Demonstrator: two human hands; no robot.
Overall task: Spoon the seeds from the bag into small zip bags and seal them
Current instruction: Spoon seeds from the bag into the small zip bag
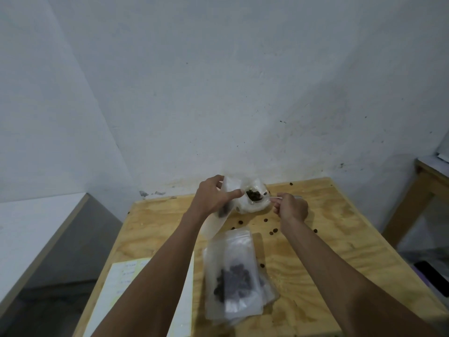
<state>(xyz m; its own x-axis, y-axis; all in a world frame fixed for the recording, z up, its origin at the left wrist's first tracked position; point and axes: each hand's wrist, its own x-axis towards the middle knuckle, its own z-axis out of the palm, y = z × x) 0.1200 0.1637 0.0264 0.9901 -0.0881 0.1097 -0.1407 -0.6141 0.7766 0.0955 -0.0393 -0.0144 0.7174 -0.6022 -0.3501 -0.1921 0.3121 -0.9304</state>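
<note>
A clear plastic seed bag (252,205) stands at the far middle of the wooden table (340,239), its mouth open on dark seeds (253,194). My left hand (213,197) grips a small empty zip bag (215,226) that hangs down beside the seed bag. My right hand (290,207) holds a thin metal spoon (275,198) whose tip reaches into the seed bag's mouth. Nearer to me lies a pile of small zip bags (233,276), the top one holding dark seeds.
Loose seeds (273,231) are scattered on the table around the seed bag. A sheet of paper (116,295) lies at the near left. A white surface (36,229) stands lower on the left, another wooden table (427,181) at the right.
</note>
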